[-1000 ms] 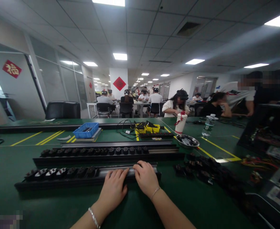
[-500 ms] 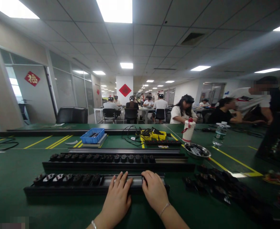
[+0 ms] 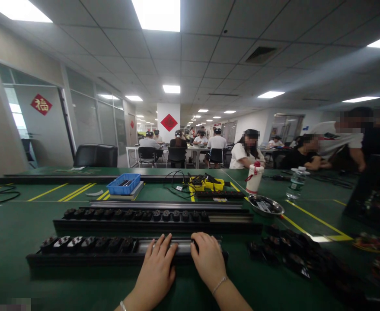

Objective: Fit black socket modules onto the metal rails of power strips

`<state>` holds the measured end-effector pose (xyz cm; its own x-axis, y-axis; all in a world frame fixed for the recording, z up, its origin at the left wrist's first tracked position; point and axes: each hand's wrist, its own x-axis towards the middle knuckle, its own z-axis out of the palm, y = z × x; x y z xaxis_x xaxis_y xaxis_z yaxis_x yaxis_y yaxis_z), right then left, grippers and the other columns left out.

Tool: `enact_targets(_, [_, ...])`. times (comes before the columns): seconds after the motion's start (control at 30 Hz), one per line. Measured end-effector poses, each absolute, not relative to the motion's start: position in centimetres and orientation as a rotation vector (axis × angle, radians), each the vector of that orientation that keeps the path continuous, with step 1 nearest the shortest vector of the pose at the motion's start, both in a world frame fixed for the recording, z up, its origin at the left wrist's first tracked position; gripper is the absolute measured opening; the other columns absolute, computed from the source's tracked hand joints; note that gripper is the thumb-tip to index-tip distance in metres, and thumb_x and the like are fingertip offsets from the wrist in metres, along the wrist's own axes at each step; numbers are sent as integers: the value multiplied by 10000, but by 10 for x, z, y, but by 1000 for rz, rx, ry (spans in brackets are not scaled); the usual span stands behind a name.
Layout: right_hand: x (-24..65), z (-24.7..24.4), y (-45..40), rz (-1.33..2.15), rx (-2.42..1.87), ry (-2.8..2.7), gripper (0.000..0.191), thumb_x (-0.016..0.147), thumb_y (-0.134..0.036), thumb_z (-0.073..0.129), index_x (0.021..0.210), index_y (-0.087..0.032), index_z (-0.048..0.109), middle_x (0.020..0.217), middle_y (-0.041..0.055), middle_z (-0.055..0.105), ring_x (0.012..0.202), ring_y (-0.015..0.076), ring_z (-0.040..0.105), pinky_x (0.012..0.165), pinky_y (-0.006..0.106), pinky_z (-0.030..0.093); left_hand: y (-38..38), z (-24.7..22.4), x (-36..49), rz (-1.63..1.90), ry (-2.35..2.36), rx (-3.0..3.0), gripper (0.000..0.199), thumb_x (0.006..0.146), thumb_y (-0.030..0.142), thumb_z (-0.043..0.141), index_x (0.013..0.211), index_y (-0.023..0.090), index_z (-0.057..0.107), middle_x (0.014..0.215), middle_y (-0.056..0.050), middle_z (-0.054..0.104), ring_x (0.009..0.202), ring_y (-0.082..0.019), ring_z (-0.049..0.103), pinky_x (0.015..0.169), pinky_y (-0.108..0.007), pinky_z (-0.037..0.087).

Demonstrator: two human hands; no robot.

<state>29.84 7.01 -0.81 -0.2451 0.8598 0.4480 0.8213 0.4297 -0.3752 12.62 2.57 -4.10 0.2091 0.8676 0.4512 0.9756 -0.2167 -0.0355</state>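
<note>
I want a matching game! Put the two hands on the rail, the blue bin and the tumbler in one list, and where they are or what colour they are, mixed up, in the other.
Things:
1. left hand
2. right hand
3. blue bin
4. tumbler

Places and colours:
A. on top of a flat grey block
B. on the near black rail, closer to its row of black sockets
C. white, with a red top
D. on the same near rail, closer to its right end

Right pairs: 1-B, 2-D, 3-A, 4-C

Dim room under bright ceiling panels [image 3: 156, 14] — pale streaky glare upper right, edges stretched.
</note>
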Motion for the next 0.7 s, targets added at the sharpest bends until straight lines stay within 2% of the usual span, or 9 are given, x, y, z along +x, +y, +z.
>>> enact_targets(0.23, [297,-7,70,105,-1453,-2056,250,804,-197,401,943,-254,601,1004,22,635,999,165,535,977,390,273,23,-35,129,-518,-1772,-2181,512,709,170,506,1204,297,480,1389,-28,400,1286,-242,321,1064,-454,226])
enact_targets(0.43, [301,-9,74,99,-1590,-1963,339,757,-245,444,1070,-228,572,1076,64,622,1066,209,510,1006,459,230,23,-32,130,-544,-1789,-2187,423,738,244,521,1159,292,518,1380,-30,412,1280,-241,332,1063,-448,231])
enact_targets(0.53, [305,-8,76,115,-1659,-1913,301,732,-280,467,1001,-226,590,1058,71,625,1087,242,489,1004,513,200,22,-29,131,-549,-1798,-2191,399,737,244,518,1132,291,533,1379,-27,413,1280,-240,334,1062,-447,237])
enact_targets(0.7, [307,-5,77,130,-1710,-1905,244,716,-286,477,919,-226,598,1006,71,632,1064,247,494,985,515,227,21,-27,132,-556,-1792,-2186,392,725,225,523,1113,279,545,1371,-34,424,1275,-238,342,1061,-443,241])
